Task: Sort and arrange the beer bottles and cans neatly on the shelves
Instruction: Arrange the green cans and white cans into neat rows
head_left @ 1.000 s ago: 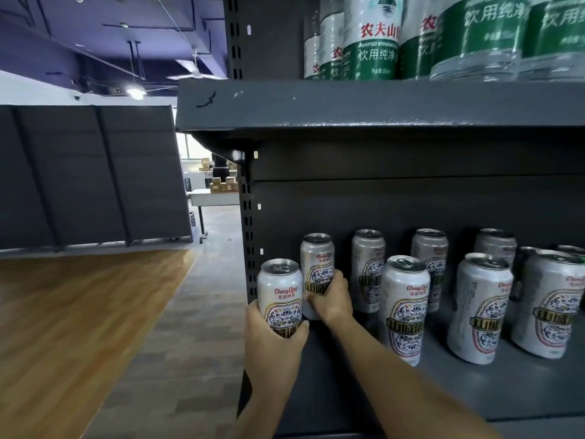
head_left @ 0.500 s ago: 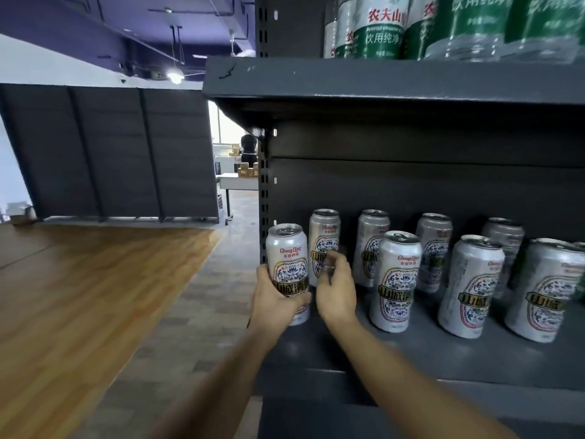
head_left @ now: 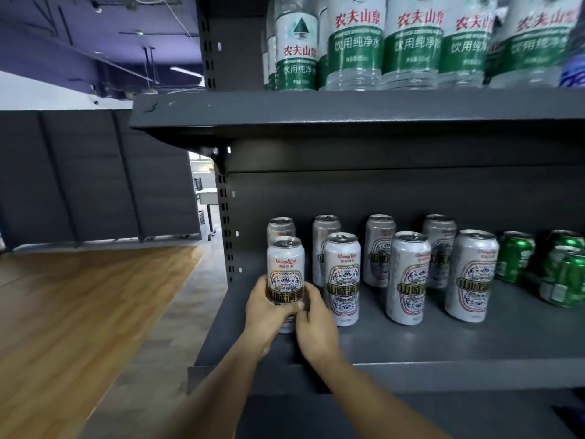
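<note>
While both hands meet at the front left corner of the lower shelf [head_left: 443, 346], the left hand [head_left: 266, 315] grips the leftmost white beer can [head_left: 285, 274] and the right hand [head_left: 316, 324] curls its fingers on the same can from the other side. The can stands upright, just beside a second white can [head_left: 342, 277]. Green cans [head_left: 514, 256] stand at the right; water bottles [head_left: 354, 42] fill the upper shelf [head_left: 348, 112].

Beer cans [head_left: 408, 277] in two rows mid-frame on the lower shelf [head_left: 443, 343], water bottles [head_left: 411, 42] on the shelf above.
</note>
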Demonstrator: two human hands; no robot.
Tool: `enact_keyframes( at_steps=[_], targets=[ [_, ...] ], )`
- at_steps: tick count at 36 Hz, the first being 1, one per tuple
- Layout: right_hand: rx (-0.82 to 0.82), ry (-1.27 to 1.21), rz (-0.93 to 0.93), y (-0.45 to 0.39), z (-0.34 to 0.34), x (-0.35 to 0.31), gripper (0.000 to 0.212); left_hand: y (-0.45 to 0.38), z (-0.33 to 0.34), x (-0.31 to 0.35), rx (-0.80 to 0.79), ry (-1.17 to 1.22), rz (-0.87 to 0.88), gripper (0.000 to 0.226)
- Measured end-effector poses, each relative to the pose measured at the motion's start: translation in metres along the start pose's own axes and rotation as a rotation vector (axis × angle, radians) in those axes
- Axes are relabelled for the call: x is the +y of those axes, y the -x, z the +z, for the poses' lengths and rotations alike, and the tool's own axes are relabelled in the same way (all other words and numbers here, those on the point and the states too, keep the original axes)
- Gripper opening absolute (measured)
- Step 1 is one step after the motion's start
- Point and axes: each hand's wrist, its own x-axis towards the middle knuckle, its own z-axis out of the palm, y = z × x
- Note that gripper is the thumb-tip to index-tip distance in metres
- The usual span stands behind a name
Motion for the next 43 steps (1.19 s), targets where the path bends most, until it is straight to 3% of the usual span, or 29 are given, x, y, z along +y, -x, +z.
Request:
enact_keyframes(
  at_steps=[8, 18, 24, 30, 35, 39, 43],
  targets=[
    [-0.102, 0.154, -0.022, 0.006, -0.005, -0.005, 0.064, -0.012, -0.004, -0.007, 0.053, 0.003, 0.027, 0.059],
    [-0.125, 0.277, 0.017, 0.003, -0.003, -0.004, 0.046, -0.020, -0.005, -0.014, 0.064, -0.152, 0.010, 0.066],
    [-0.156, 0.261, 0.017, 0.006, -0.012, -0.008, 0.048, -0.005, -0.001, -0.011, 0.152, -0.185, -0.040, 0.072],
    [-0.231, 0.427, -0.056, 0.024, -0.032, -0.002, 0.047, 0.031, -0.001, -0.002, 0.175, -0.484, -0.144, 0.080],
    [-0.208, 0.485, -0.083, 0.042, -0.062, 0.005, 0.050, 0.054, 0.004, 0.006, 0.118, -0.737, -0.052, 0.047],
    [-0.114, 0.502, -0.071, 0.055, -0.095, 0.011, 0.048, 0.076, 0.023, 0.018, 0.089, -0.922, 0.089, 0.040],
    [-0.031, 0.557, -0.005, 0.067, -0.133, 0.023, 0.050, 0.092, 0.052, 0.025, 0.006, -0.954, 0.233, 0.045]
  ],
)
